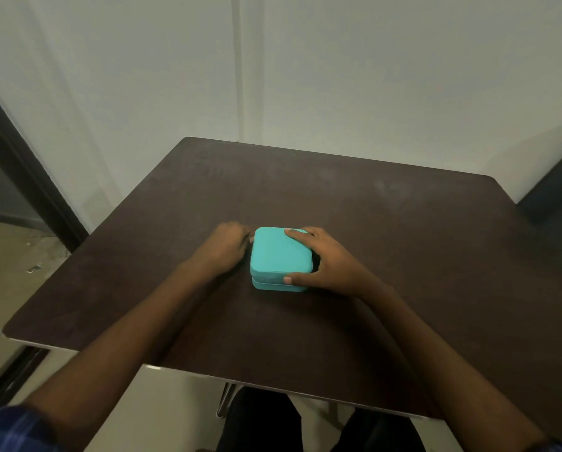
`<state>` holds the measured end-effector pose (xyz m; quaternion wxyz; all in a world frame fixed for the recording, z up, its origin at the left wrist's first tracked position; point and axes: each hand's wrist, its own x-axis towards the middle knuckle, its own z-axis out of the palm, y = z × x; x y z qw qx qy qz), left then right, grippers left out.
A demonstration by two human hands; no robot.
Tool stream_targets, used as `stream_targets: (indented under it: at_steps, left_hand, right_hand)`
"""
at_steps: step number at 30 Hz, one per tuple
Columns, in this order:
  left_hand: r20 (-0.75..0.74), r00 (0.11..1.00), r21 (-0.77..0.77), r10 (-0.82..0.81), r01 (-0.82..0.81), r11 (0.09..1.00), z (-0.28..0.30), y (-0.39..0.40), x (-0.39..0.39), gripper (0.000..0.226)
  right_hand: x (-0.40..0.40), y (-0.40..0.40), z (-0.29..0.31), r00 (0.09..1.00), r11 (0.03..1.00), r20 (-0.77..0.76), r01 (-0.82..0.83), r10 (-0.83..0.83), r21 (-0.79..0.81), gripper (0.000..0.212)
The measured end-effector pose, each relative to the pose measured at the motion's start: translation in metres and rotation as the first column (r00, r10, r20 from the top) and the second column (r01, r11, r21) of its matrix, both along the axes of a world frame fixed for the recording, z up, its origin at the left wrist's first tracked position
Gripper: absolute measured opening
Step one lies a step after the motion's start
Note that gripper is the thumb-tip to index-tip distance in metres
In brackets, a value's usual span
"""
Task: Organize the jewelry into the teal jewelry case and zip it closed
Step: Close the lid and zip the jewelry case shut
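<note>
A person seated at a dark brown table (387, 256) works on a teal jewelry case (280, 257) that sits near the middle of the tabletop, lid down. The right hand (325, 261) grips the case from its right side, thumb against the near wall and fingers curled over the far right corner of the lid. The left hand (227, 249), fingers curled, sits against the case's far left corner, apparently pinching a zipper pull, though the pull itself is too small to make out. No loose jewelry shows on the table, so the packing appears done; only the last of the zipping seems left. Behind, a pale wall (371, 76) rises.
</note>
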<state>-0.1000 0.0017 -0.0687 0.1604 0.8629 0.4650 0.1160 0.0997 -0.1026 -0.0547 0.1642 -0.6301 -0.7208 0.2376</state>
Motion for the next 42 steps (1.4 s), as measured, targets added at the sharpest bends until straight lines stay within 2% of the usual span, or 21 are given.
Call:
stream_targets:
  at_steps: [3,7,12,16,20,23,26,29,30,31,34,36,39,42]
  left_hand:
    - [-0.03,0.998,0.022,0.064,-0.063,0.998,-0.003,-0.018,-0.006,0.022]
    - [-0.02,0.998,-0.046,0.052,-0.053,0.998,0.005,-0.052,-0.023,0.024]
    - [0.003,0.998,-0.055,0.07,-0.07,0.996,0.007,-0.1,-0.028,0.02]
    - [0.067,0.994,0.015,0.084,-0.085,0.996,0.0,-0.123,-0.009,0.025]
    - [0.153,0.988,0.057,0.022,-0.032,0.998,-0.007,-0.133,0.019,0.026]
    - [0.208,0.978,0.022,0.013,-0.018,1.0,-0.003,-0.132,0.023,0.025]
    - [0.315,0.949,0.151,0.033,-0.084,0.985,0.007,-0.129,0.01,0.038]
    - [0.478,0.875,0.219,0.079,-0.205,0.954,0.021,-0.112,0.003,0.032]
    - [0.498,0.864,0.229,0.077,-0.217,0.949,0.025,-0.103,0.004,0.028]
    - [0.478,0.875,0.224,0.08,-0.209,0.952,0.027,-0.093,0.006,0.028]
    - [0.269,0.957,0.082,0.112,-0.139,0.987,0.026,-0.067,0.018,0.051]
    - [0.176,0.977,-0.031,0.123,-0.119,0.992,0.025,-0.06,0.026,0.065]
    - [0.091,0.99,-0.093,0.103,-0.094,0.991,0.021,-0.06,0.034,0.074]
    - [0.118,0.987,-0.087,0.11,-0.1,0.991,0.015,-0.066,0.034,0.074]
  right_hand:
    - [-0.001,-0.001,0.001,1.0,1.0,-0.004,0.002,-0.002,-0.007,0.086]
    - [-0.001,-0.003,0.001,1.0,1.0,-0.016,0.01,-0.01,-0.017,0.086]
    - [-0.003,-0.004,-0.002,1.0,0.999,-0.018,0.025,-0.026,-0.025,0.087]
    - [-0.004,-0.006,-0.004,0.998,0.999,-0.051,0.037,-0.037,0.009,0.086]
    - [-0.003,-0.006,-0.008,0.993,0.999,-0.113,0.031,-0.029,0.019,0.086]
    - [-0.005,-0.011,-0.009,0.981,0.999,-0.188,0.043,-0.043,-0.004,0.092]
    - [-0.007,-0.024,-0.013,0.879,0.967,-0.41,0.254,-0.243,-0.027,0.088]
    - [-0.018,-0.045,-0.024,0.663,0.793,-0.556,0.608,-0.501,0.012,0.051]
    - [-0.023,-0.054,-0.028,0.63,0.729,-0.558,0.681,-0.54,0.065,0.04]
    - [-0.031,-0.061,-0.031,0.635,0.688,-0.536,0.714,-0.556,0.131,0.036]
    - [-0.055,-0.073,-0.036,0.734,0.673,-0.381,0.674,-0.563,0.304,0.039]
    - [-0.071,-0.071,-0.037,0.766,0.684,-0.271,0.642,-0.582,0.346,0.04]
    - [-0.084,-0.066,-0.045,0.76,0.677,-0.211,0.645,-0.614,0.354,0.04]
    - [-0.09,-0.064,-0.05,0.736,0.642,-0.165,0.661,-0.657,0.389,0.037]
